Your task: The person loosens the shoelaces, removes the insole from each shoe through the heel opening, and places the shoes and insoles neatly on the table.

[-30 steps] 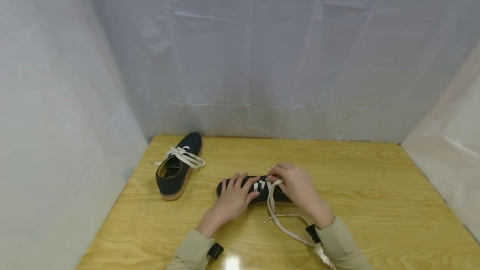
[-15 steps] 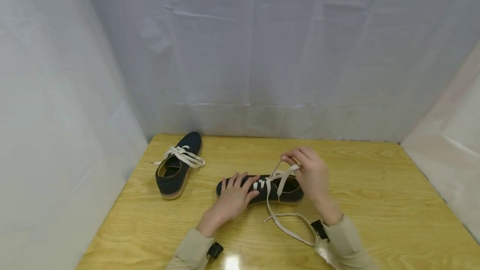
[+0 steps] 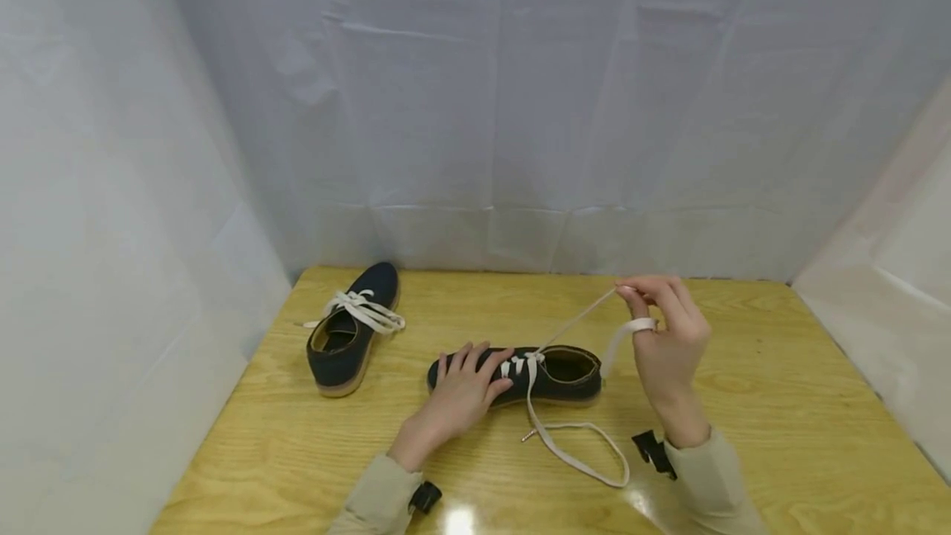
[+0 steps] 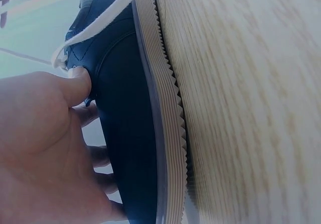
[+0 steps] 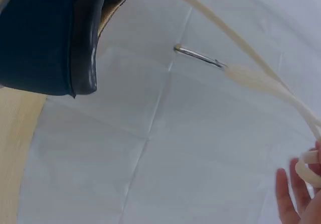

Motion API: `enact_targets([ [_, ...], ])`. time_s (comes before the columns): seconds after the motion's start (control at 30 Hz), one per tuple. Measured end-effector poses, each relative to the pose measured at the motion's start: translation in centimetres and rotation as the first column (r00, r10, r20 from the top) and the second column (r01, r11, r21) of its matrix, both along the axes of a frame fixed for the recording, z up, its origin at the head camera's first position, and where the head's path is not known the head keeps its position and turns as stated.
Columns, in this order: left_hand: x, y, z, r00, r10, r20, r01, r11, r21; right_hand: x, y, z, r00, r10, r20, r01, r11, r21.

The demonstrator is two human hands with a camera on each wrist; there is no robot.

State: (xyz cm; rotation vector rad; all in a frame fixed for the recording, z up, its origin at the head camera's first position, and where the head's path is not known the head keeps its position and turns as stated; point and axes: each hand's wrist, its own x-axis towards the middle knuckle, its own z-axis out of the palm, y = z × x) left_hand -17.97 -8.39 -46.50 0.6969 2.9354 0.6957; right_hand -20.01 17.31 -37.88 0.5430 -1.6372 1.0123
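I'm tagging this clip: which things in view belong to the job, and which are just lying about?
In the job:
near shoe, left hand on it
its white lace, pinched by the right hand

Lying about:
far shoe, untouched
far shoe's lace

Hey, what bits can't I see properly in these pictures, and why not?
- Head view: part of the nearer shoe's top, covered by the left hand.
- Head view: the farther shoe's lace holes, too small and partly under its lace.
- Right wrist view: most of the right hand, cut off by the right edge.
- Right wrist view: the loose lace behind its shiny tip, blurred.
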Motion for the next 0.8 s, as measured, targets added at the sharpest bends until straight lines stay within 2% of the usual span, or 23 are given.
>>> enact_targets([
  [0.1, 0.0, 0.0, 0.0, 1.000, 0.003, 0.002, -0.003, 1.000, -0.003, 0.1, -0.4, -0.2, 0.998, 0.000, 0.068, -0.005, 0.998, 0.061],
  [0.23, 0.0, -0.1, -0.1, 1.000, 0.004, 0.003, -0.004, 1.000, -0.003, 0.1, -1.3, -0.9, 0.982, -0.014, 0.188, -0.032, 0.971, 0.239],
  [0.37, 0.0, -0.1, -0.1, 1.000, 0.006, 0.005, -0.006, 1.000, -0.003, -0.1, -2.4, -1.9, 0.962, -0.009, 0.273, -0.106, 0.909, 0.404],
  [0.5, 0.0, -0.1, -0.2, 1.000, 0.012, 0.007, -0.012, 1.000, -0.019, -0.1, -3.6, -3.2, 0.919, -0.008, 0.394, -0.212, 0.832, 0.512],
  [0.63, -0.1, 0.0, -0.2, 1.000, 0.012, 0.001, -0.012, 0.999, -0.037, 0.0, -4.5, -4.4, 0.878, -0.068, 0.475, -0.269, 0.751, 0.603],
  [0.73, -0.1, 0.0, -0.2, 1.000, 0.010, -0.007, -0.011, 0.999, -0.045, 0.1, -4.8, -5.0, 0.873, -0.115, 0.474, -0.269, 0.697, 0.665],
  [0.8, -0.1, 0.0, -0.2, 1.000, 0.013, -0.005, -0.013, 0.999, -0.049, 0.2, -4.9, -5.3, 0.876, -0.132, 0.463, -0.257, 0.685, 0.681],
])
